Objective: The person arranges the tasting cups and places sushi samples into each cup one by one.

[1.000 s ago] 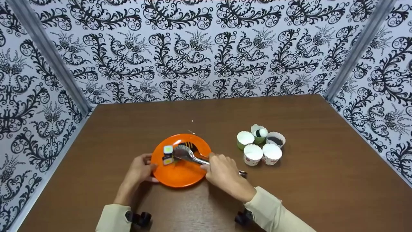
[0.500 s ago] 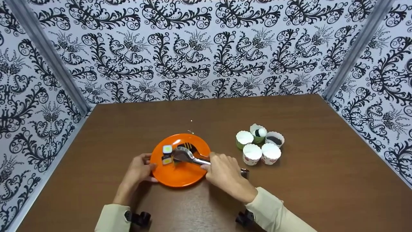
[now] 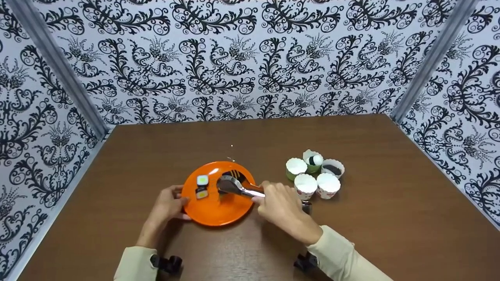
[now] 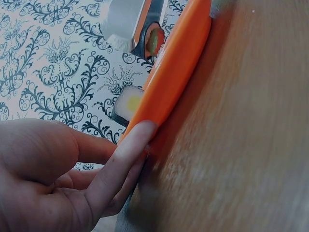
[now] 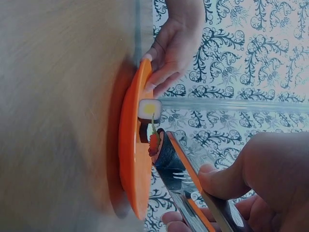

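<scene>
My left hand [image 3: 167,205] pinches the left rim of an orange plate [image 3: 218,216], thumb on the near side and fingers opposite. My right hand [image 3: 282,207] grips metal tongs [image 3: 252,192] whose far jaw is slotted. Between the tong jaws sits a dark-wrapped sushi roll [image 5: 168,153] with red and green filling at its end; the head view mostly hides it behind the near jaw. Two square sushi pieces stay on the plate's left side: one with a pale green-yellow centre [image 3: 202,180], one with a yellow centre [image 3: 201,193].
Several paper baking cups stand in a cluster right of the plate. The back cup [image 3: 313,167] holds a white piece with a black band [image 3: 316,160]; another cup [image 3: 340,166] holds something dark [image 3: 332,169]. Patterned walls border the brown table [image 3: 175,144].
My right hand and the tongs have moved right, away from the two sushi pieces, carrying the dark-wrapped sushi roll. My left hand still holds the plate in place.
</scene>
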{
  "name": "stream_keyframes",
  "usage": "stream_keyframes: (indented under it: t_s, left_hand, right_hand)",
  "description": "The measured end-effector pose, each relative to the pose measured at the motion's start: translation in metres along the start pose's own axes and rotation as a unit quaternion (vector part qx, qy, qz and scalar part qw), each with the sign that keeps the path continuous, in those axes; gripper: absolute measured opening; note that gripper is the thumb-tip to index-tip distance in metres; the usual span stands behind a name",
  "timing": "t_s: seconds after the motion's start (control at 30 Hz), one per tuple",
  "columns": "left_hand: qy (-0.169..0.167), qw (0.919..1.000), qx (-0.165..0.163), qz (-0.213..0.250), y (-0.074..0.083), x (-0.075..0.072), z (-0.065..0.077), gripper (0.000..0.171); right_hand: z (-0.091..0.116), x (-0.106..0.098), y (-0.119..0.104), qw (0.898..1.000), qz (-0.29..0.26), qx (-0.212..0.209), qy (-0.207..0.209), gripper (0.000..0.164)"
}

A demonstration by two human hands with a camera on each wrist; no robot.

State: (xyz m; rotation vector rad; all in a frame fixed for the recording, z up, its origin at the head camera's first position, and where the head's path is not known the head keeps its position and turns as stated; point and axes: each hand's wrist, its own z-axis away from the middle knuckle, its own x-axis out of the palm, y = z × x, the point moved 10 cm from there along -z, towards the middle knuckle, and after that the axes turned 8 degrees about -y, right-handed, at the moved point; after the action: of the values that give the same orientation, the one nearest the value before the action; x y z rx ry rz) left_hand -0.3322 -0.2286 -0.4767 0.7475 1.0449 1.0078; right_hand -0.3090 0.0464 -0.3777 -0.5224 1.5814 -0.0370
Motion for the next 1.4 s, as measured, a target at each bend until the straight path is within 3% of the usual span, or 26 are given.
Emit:
stream_keyframes:
  t_s: [0.23, 0.63, 0.87, 1.4]
  left_hand:
    - [0.002, 0.9997, 0.009, 0.022, 0.000, 0.001, 0.000, 0.049]
    - [-0.004, 0.9999, -0.007, 0.015, 0.000, 0.000, 0.001, 0.049]
    - [-0.003, 0.9998, -0.001, 0.017, -0.001, 0.000, -0.001, 0.049]
    - [-0.003, 0.9999, 0.008, 0.008, 0.002, 0.001, 0.001, 0.051]
  right_hand:
    - [0.006, -0.014, 0.007, 1.000, 0.004, 0.003, 0.019, 0.024]
    - [0.020, -0.032, 0.030, 0.999, -0.007, 0.041, 0.031, 0.026]
    - [0.030, -0.049, 0.042, 0.997, -0.004, 0.042, 0.067, 0.027]
    - [0.045, -0.056, 0.064, 0.996, 0.024, 0.046, 0.076, 0.027]
